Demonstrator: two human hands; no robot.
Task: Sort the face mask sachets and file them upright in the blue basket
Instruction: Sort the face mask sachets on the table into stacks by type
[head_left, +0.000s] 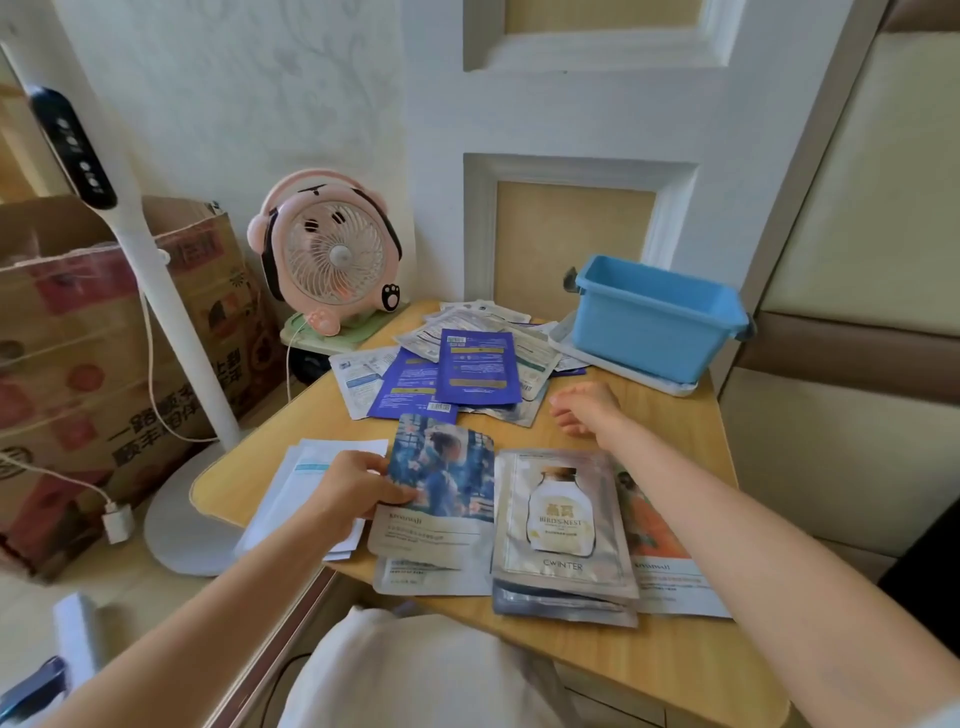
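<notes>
Orange sachet (655, 525) half under forearm

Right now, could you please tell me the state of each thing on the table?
Blue basket: upright, no sachets showing inside.
Purple sachets: loose heap, lying flat.
Bottle sachets: stacked flat.
Picture sachet: lying on its stack, pinched by left hand.
Right hand: open, holding nothing.
Fan: upright.

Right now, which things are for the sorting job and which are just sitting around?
For the job:
- blue basket
- loose sachet heap
- sorted sachet piles
- picture sachet under the left hand
- right hand, empty

Just sitting around:
- pink fan
- cardboard box
- white lamp stand
- white tray under the basket
</notes>
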